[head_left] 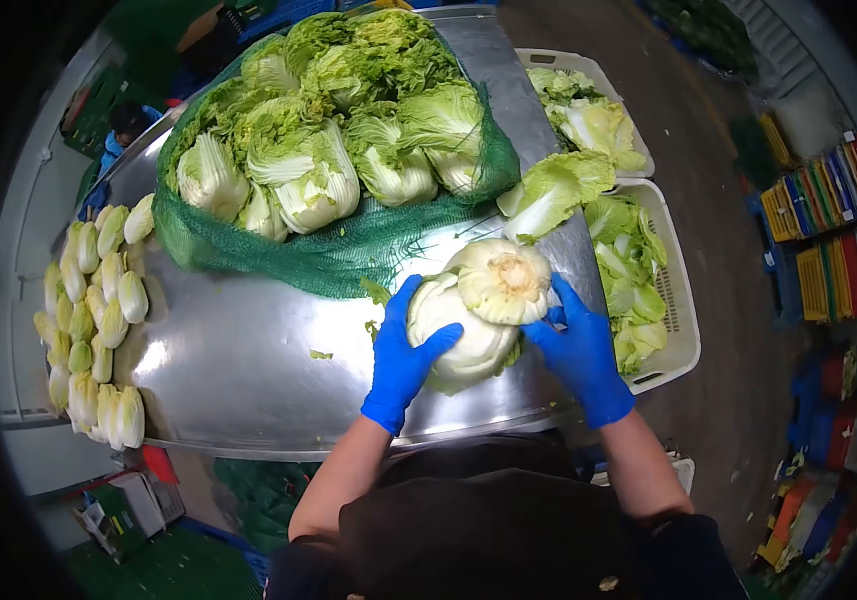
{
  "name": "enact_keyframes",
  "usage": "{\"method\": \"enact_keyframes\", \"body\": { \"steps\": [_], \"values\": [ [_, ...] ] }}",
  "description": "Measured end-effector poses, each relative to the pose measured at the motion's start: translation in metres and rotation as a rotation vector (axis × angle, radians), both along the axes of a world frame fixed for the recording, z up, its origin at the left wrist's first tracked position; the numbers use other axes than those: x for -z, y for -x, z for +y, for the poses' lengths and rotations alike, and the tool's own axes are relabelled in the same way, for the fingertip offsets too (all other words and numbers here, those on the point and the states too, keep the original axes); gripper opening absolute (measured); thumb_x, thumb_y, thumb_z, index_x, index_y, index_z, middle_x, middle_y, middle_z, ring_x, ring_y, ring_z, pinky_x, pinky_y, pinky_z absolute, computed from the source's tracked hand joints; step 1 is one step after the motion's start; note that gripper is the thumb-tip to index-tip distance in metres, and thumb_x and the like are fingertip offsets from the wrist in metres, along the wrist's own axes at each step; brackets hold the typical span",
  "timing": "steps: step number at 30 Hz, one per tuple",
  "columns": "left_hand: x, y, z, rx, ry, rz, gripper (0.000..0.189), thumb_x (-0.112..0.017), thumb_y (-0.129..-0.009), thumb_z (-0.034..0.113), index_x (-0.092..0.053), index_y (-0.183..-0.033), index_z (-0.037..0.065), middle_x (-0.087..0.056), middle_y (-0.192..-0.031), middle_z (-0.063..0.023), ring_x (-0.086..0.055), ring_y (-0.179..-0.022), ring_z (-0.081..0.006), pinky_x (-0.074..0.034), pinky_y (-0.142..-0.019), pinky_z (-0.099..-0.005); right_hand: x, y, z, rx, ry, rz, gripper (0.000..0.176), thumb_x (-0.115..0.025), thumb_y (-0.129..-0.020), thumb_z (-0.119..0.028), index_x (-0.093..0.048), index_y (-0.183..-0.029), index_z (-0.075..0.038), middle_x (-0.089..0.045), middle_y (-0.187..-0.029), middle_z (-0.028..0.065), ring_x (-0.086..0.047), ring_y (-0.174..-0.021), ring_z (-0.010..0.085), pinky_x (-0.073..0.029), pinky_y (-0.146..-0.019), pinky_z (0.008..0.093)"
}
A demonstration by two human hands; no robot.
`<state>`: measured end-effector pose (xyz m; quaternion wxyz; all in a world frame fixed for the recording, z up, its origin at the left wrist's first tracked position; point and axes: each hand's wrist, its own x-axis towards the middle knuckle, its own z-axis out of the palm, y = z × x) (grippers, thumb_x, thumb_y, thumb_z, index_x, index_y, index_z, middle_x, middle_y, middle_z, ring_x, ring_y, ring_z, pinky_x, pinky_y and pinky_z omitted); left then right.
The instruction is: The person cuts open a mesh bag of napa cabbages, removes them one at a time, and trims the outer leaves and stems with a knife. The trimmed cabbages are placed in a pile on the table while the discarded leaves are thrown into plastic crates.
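My left hand (408,350), in a blue glove, is wrapped round the left side of a pale cabbage head (453,335) on the metal table. My right hand (576,345), gloved too, has its fingers against the right side of a cut cabbage base (510,280) with a brownish core, which overlaps the head. Whether the base and the head are joined I cannot tell. Dark blue matter shows at my right fingertips, too small to make out. A loose leaf (553,195) lies just beyond, at the table's right edge.
A green net (278,255) full of cabbages (313,180) lies on the metal table (238,360). Trimmed heads (98,290) are stacked at the left. White crates (683,300) of leaves stand at the right. A person (128,130) in blue is at the upper left.
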<state>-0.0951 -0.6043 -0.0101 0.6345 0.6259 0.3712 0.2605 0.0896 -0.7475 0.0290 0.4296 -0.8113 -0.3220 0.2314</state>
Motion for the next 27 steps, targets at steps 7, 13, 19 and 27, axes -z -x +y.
{"method": "enact_keyframes", "body": {
  "steps": [7,13,19,27],
  "values": [
    [-0.005,0.000,0.001,0.049,0.075,-0.033,0.076,-0.079,-0.071,0.023,-0.042,-0.134,0.003,-0.051,-0.127,-0.0149,-0.050,-0.117,-0.0231,-0.040,-0.100,-0.0344,-0.043,-0.013,-0.037,0.058,0.325,0.373,0.033,-0.068,-0.082,-0.028,-0.066,-0.096,0.002,-0.065,-0.071,0.0062,-0.055,-0.057,0.0106,-0.046,-0.053,0.0274],
    [0.005,0.006,-0.005,0.017,-0.019,-0.019,0.070,-0.077,-0.073,0.024,-0.045,-0.131,0.002,-0.052,-0.126,-0.0146,-0.050,-0.116,-0.0229,-0.041,-0.098,-0.0341,0.003,0.033,0.014,-0.044,-0.080,0.298,0.057,-0.074,-0.078,-0.030,-0.056,-0.121,0.002,-0.066,-0.100,0.0117,-0.060,-0.087,0.0141,-0.049,-0.078,0.0297],
    [0.101,0.121,0.044,-0.371,-0.392,0.419,0.043,-0.063,-0.081,0.006,-0.051,-0.122,0.000,-0.056,-0.121,-0.0120,-0.054,-0.109,-0.0213,-0.041,-0.097,-0.0332,0.013,0.037,0.018,-0.171,-0.124,0.373,0.066,-0.074,-0.076,-0.035,-0.053,-0.126,0.000,-0.065,-0.091,0.0108,-0.057,-0.078,0.0121,-0.048,-0.075,0.0278],
    [-0.058,-0.003,-0.022,0.184,-0.797,0.181,0.070,-0.072,-0.078,0.024,-0.038,-0.136,0.003,-0.041,-0.138,-0.0167,-0.038,-0.129,-0.0267,-0.028,-0.108,-0.0381,0.027,0.052,0.027,-0.145,-0.223,0.320,0.057,-0.068,-0.083,-0.029,-0.051,-0.130,-0.002,-0.065,-0.086,0.0088,-0.055,-0.074,0.0085,-0.048,-0.072,0.0261]
  ]
}}
